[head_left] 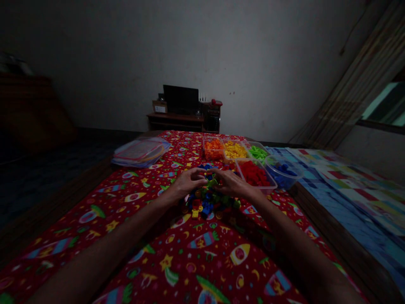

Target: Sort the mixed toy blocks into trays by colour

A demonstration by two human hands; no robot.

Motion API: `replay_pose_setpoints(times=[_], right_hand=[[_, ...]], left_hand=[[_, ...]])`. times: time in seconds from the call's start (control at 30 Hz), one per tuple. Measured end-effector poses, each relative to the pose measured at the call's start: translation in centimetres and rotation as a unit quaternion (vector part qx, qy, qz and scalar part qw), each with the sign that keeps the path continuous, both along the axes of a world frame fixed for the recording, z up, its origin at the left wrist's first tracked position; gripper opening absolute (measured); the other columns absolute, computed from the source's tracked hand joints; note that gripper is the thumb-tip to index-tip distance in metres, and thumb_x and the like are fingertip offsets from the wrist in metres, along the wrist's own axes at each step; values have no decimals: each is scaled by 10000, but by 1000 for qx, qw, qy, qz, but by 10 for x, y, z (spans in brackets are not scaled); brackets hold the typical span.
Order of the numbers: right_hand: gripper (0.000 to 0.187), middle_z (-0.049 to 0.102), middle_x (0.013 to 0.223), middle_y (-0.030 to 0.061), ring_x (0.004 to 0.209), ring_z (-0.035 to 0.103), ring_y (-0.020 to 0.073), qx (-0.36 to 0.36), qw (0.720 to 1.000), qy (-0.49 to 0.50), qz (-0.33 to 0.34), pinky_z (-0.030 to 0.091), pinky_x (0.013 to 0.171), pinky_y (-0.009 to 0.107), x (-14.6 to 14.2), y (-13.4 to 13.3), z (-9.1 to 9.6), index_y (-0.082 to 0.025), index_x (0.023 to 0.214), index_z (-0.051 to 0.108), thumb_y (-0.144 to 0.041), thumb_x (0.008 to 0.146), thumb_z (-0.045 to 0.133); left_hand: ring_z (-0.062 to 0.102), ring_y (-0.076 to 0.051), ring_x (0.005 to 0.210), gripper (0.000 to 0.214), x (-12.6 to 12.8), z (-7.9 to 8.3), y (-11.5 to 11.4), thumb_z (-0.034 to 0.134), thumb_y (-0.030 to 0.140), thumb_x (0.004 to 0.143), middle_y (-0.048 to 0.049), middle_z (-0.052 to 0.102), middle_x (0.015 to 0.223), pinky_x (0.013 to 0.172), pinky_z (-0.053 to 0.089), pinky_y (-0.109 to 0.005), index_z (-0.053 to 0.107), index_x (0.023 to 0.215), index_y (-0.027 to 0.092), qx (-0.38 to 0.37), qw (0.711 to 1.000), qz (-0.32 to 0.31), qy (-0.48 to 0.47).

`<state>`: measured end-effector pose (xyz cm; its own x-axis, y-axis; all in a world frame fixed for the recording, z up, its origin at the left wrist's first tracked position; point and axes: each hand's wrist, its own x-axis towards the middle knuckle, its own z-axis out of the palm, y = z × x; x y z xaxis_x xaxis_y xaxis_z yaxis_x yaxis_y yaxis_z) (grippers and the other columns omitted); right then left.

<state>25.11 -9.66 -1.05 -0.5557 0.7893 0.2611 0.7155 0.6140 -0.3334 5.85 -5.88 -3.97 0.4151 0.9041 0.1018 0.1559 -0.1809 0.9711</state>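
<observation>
A mixed pile of small plastic toy pieces [205, 208], in blue, yellow, red and green, lies on the red patterned cloth below my hands. My left hand [189, 182] hovers over the pile's left side, thumb and fingers apart and curved, with nothing visible in it. From the right, my right hand [231, 183] reaches over the pile, fingers bent around a light green plastic piece [211, 182] at the fingertips. The exact contact is dim and partly hidden. The two hands' fingertips come close together over the middle of the pile.
Clear tubs behind and right of the pile hold orange pieces [214, 150], yellow pieces [234, 150], green pieces [257, 153], red pieces [254, 174] and blue pieces [285, 169]. Stacked lids [139, 152] lie at the left edge of the cloth [186, 257]. A monitor [181, 99] stands by the wall.
</observation>
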Motion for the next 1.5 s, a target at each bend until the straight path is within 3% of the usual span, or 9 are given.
replay_pose_setpoints(times=[0.2,0.33,0.47,0.63,0.83,0.93,1.07,1.23,1.5], right_hand=[[317,635,810,34,639,505,97,-15,998,32,54,302,585,200,-9,-9,3,-157,1145,578,-159,828,564],[281,631,756,31,600,487,90,-8,999,40,27,305,580,203,-7,-5,2,-148,1104,618,-166,827,576],[280,587,660,8,545,441,81,-17,1000,13,-21,297,547,204,7,0,5,-130,1085,637,-217,822,599],[274,640,752,38,619,526,102,5,988,5,-153,350,574,207,52,21,25,-133,1054,655,-258,815,607],[340,682,937,140,860,627,204,73,923,-40,-377,439,712,255,123,83,57,-90,1078,650,-274,795,612],[391,667,1004,204,947,621,252,84,903,-57,-417,451,763,285,140,97,66,-42,1101,635,-304,814,585],[339,698,912,165,880,644,216,129,914,19,-384,453,761,269,130,81,67,-65,1040,670,-282,873,471],[289,691,770,74,661,616,125,62,962,89,-250,421,602,202,87,39,57,-99,888,694,-212,856,429],[184,589,619,19,524,436,71,-18,984,-119,-131,272,515,215,33,2,37,-122,694,664,-90,764,497]], left_hand=[[657,-205,755,630,2,-1,-3,769,434,536,-12,682,760,714,502,-325,575,1065,152,-19,999,28,-32],[631,-171,643,562,3,-4,0,714,508,596,6,641,671,650,505,-308,570,1008,155,-22,998,49,-34],[618,-178,655,477,-1,-1,0,563,592,699,-30,658,718,573,472,-266,634,882,157,58,995,68,37],[634,-191,682,448,-6,3,-4,485,540,759,-48,698,773,537,458,-249,667,909,160,97,988,65,102],[656,-203,731,387,-6,4,-4,494,495,758,-52,718,797,564,479,-254,676,852,166,110,986,47,118],[649,-195,702,372,-6,4,-4,483,471,766,-47,719,798,554,474,-251,681,858,170,119,982,58,136],[623,-178,641,385,-7,2,-3,444,443,791,-41,715,781,545,465,-251,682,914,166,131,976,57,164],[632,-193,730,331,-5,-2,-3,432,371,806,-36,711,843,655,488,-280,690,910,191,197,955,53,216],[580,-190,955,271,6,-13,-21,391,296,905,-85,623,1031,865,460,-318,625,980,182,393,877,-74,266]])
